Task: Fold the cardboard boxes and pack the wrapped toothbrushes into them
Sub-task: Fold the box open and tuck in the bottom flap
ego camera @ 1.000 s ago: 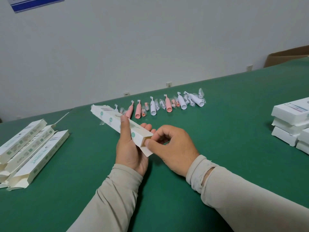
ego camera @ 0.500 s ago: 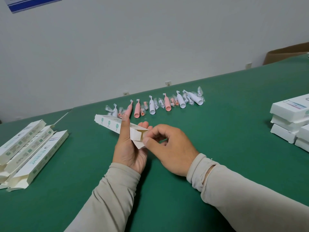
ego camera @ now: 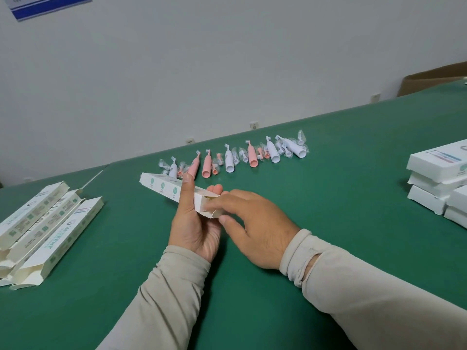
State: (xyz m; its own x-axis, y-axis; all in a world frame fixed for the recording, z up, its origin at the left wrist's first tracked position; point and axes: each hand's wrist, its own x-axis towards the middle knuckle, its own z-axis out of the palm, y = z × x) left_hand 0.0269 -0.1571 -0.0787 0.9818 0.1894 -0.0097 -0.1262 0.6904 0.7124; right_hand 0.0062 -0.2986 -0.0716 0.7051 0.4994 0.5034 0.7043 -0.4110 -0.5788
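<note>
Here, the long white box (ego camera: 174, 192) is gripped by the left hand (ego camera: 195, 223) above the table's near middle, steadied so its near end flap can be pinched and tucked by the right hand (ego camera: 255, 227).

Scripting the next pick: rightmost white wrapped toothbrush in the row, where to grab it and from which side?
Judging from its pose, grip the rightmost white toothbrush across its thick handle, coming from above. It lies flat on the green table, wide open end toward the camera, thin brush head toward the wall. The handle is the broadest part; wrapped brush heads crowd its left side, so place the fingers near the open end.
</note>
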